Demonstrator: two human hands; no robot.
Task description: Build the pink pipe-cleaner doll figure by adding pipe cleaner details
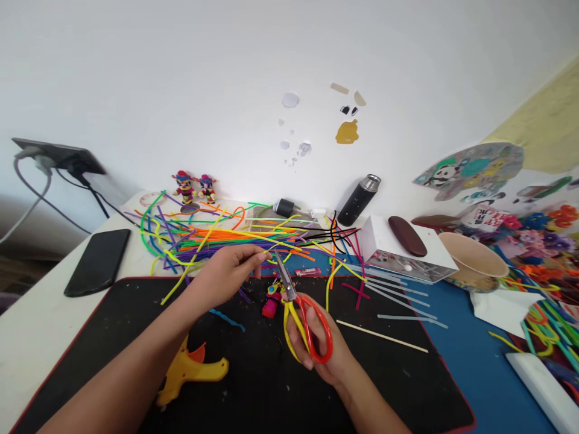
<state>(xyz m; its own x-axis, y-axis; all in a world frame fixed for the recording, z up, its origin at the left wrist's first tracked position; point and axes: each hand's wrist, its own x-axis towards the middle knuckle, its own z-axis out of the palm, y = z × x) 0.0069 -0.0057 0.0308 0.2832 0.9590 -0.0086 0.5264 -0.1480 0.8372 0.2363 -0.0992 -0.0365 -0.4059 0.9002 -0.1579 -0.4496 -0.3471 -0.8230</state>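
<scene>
My right hand (332,346) grips a pair of scissors (288,283) with one red and one yellow handle loop. Their blades point up and away, the tips close to my left fingers. Thumb and fingers of my left hand (230,271) pinch the end of a thin yellow pipe cleaner (274,248) beside the blade tips. Just left of the scissors' pivot is a small pink figure piece (270,306) with yellow and blue parts; whether my right fingers touch it is hidden. Behind both hands lies a heap of coloured pipe cleaners (217,238).
A yellow glue gun (194,374) lies on the black mat (280,398) under my left forearm. A wooden stick (382,336) and pale glue sticks (402,295) lie right. Farther back are a black flask (359,202), a white box (409,247), a phone (98,262) and two figurines (184,187).
</scene>
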